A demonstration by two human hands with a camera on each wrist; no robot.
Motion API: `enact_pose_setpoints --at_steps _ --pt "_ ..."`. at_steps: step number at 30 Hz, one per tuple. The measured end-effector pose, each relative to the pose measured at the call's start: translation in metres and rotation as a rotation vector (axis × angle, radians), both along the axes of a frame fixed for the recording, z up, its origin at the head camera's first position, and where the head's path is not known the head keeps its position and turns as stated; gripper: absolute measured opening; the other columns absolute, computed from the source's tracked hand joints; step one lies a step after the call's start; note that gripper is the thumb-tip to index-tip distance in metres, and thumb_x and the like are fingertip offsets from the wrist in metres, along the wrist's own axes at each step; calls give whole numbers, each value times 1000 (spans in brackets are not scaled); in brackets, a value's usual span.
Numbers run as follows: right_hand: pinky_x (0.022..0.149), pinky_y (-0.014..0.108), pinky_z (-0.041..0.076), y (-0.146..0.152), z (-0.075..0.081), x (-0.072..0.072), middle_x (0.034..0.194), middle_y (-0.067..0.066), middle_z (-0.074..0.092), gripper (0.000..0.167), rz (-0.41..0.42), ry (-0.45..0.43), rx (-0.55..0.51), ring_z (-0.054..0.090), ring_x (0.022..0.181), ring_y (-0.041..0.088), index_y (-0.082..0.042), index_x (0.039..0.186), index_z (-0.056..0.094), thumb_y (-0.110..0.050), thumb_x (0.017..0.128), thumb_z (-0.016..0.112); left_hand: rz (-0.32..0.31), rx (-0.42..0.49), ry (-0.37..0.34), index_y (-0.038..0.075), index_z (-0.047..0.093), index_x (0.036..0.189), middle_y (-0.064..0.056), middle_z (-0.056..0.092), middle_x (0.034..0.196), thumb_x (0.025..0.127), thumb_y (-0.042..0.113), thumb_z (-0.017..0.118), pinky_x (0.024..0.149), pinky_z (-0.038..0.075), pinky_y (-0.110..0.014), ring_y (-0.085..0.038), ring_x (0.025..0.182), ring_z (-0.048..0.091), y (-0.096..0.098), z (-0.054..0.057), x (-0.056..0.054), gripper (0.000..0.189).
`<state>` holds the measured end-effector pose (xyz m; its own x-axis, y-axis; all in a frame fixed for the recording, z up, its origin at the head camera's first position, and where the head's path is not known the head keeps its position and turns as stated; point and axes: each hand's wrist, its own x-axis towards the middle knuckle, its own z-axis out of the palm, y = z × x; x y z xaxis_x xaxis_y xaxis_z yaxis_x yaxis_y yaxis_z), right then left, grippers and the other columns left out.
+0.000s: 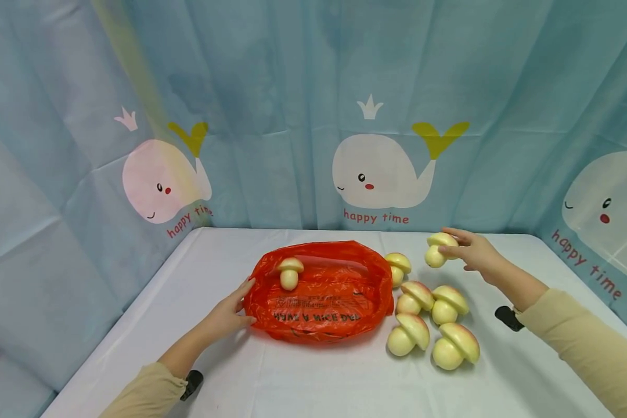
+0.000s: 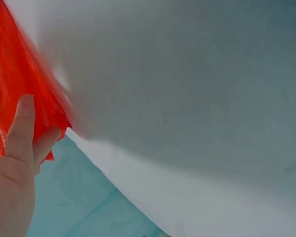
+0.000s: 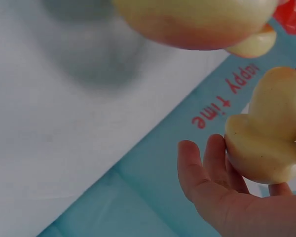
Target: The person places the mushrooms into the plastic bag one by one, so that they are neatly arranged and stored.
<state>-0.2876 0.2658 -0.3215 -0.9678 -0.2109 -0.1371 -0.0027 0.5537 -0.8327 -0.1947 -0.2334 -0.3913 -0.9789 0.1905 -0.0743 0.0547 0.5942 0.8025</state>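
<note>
My right hand (image 1: pixel 475 253) holds a pale yellow toy mushroom (image 1: pixel 435 255) above the back right of the table. In the right wrist view, the fingers (image 3: pixel 190 170) lie around the cap of that mushroom (image 3: pixel 264 153). An unfolded red plastic bag (image 1: pixel 319 331) lies with its mouth spread wide and printed letters inside. One mushroom (image 1: pixel 289 277) is in the bag at its left. My left hand (image 1: pixel 224 316) rests against the bag's left edge, fingers fairly straight; in the left wrist view, its fingers (image 2: pixel 20 131) touch the red plastic (image 2: pixel 12 64).
Several more mushrooms, some with reddish caps, lie right of the bag, among them a rear one (image 1: pixel 399 267) beside its edge and a front one (image 1: pixel 454 346). The white table (image 1: pixel 313 389) ends at a blue curtain (image 1: pixel 282 145) with printed whales.
</note>
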Motion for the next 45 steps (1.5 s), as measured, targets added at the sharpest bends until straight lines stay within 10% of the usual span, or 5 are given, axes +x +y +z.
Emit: enact_pose_setpoints --at_steps 45 --pt "101 57 41 -118 46 -13 129 19 50 61 57 -155 -284 49 123 41 -3 149 32 -15 96 59 -4 -13 -3 -2 18 153 -27 6 158 85 -10 63 103 38 -53 -53 134 30 1 1 2 81"
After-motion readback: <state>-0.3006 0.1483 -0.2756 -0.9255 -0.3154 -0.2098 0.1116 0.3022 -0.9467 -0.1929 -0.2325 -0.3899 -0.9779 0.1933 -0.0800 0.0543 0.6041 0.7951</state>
